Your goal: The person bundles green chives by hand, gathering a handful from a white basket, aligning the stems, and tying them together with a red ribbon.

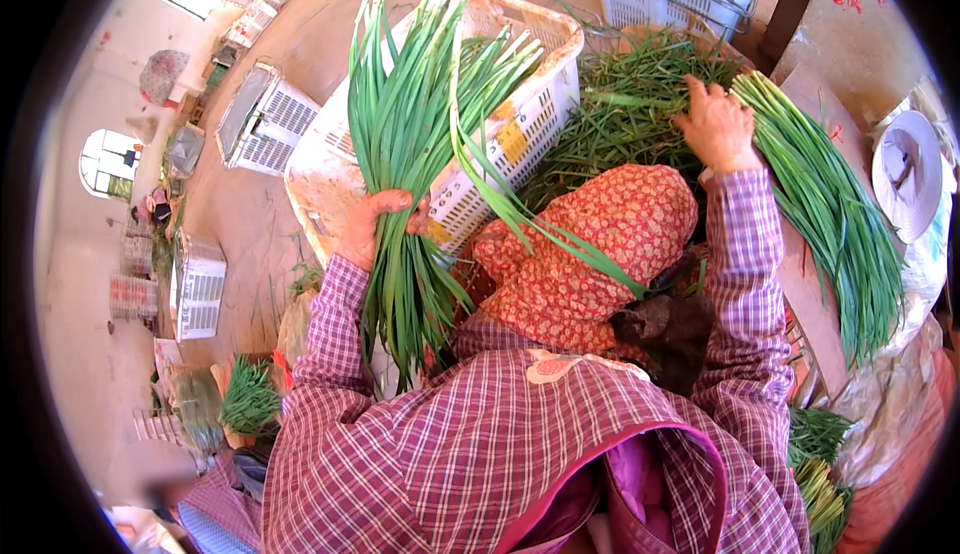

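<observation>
Left hand: the person's left hand (385, 222) is wrapped round the long green leafy bundle with pale stem ends (425, 114), fingers closed on it below its middle.
Held bundle: over the white perforated plastic crate (548, 119), long axis running away from the chest; pale ends far, leaf tips drooping near the lap.
Right hand: the person's right hand (716, 126) is over the loose heap of thin dark-green leaves (625, 104), fingers loosely spread, nothing seen pinched.
Key relation: second long green bundle with pale, evened ends (825, 199) lies just to the right of the right hand; touching or not, can't tell from here.
Second bundle axis: slanted, pale ends far and by the fingers, leaves fanning near and rightward along the flat brown tabletop (822, 339).
Nearer hand: right, clearly; left is well apart.
Between the bundles: crate's right wall, leaf heap, red flower-print cloth (600, 239) over the lap.
In the way: a few loose strands (575, 244) trail from the held bundle across the cloth.
Far right: pale wide-brimmed fabric hat (912, 184), beside the second bundle.
</observation>
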Tool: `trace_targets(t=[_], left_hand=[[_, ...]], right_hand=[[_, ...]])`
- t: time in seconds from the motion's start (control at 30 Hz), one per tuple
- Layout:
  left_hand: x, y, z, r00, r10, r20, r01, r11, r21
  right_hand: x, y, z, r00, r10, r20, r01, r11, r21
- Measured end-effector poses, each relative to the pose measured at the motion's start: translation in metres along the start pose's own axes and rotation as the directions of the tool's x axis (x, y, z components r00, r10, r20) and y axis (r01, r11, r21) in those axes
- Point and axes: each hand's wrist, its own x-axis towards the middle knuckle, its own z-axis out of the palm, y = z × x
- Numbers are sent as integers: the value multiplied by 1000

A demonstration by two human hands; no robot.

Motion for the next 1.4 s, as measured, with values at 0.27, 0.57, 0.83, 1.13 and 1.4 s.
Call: trace_targets(t=[0.27,0.57,0.83,1.13,1.4], left_hand=[[40,-2,75,993,104,-57,-109,988,-106],[44,-73,213,926,-100,364,188,959,-214],[67,-29,126,714,-268,646,-50,902,430],[116,31,160,742,293,602,-180,953,-243],[104,4,143,888,328,322,-228,923,-309]], right_hand=[[-20,-101,-28,799,-595,-84,-2,-143,990],[-45,-45,-17,709,-689,152,-686,-624,373],[-85,-36,-28,802,-596,41,-502,-635,587],[-94,-79,-35,774,-591,226,-513,-378,771],[-107,-51,-51,970,-215,-117,137,80,987]])
